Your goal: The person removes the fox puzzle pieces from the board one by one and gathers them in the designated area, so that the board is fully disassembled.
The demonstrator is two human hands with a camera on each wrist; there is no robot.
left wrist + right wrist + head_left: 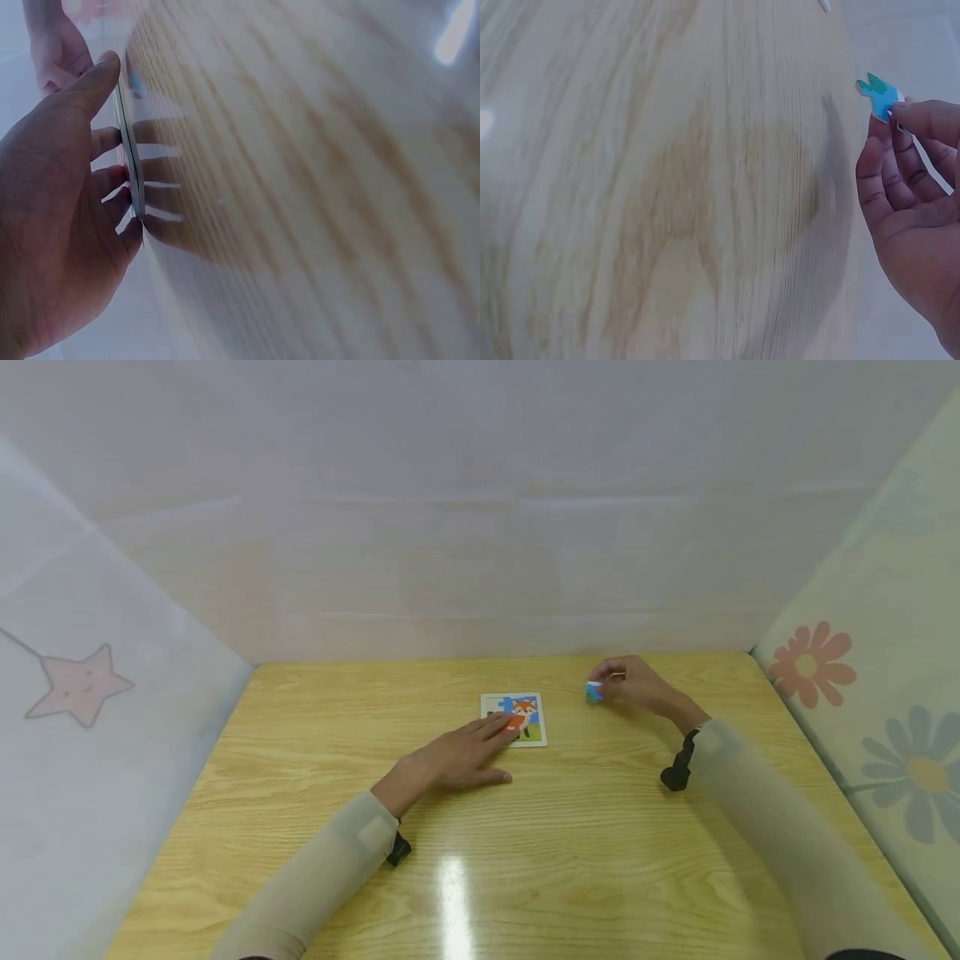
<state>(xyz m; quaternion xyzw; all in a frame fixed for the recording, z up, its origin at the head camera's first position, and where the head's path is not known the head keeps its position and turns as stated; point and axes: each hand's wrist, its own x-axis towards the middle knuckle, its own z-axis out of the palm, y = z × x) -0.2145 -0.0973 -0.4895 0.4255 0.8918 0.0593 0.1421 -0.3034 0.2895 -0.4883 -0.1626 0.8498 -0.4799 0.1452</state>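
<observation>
A square jigsaw puzzle (534,732) with a fox picture and a white border lies near the table's far edge. My left hand (467,755) rests on its left side with the fingers straight, covering part of the picture. In the left wrist view the fingertips of the left hand (64,180) touch the thin board. To the right of the puzzle, my right hand (637,685) is raised off the table and pinches a blue and green jigsaw piece (881,96) between thumb and fingers. The upper left of the puzzle shows a pale area without the fox picture.
The wooden table (570,852) has a glossy top with a bright reflection near the front. White cloth walls stand at the back and both sides, with a star printed on the left and flowers on the right. Each wrist wears a black strap (678,764).
</observation>
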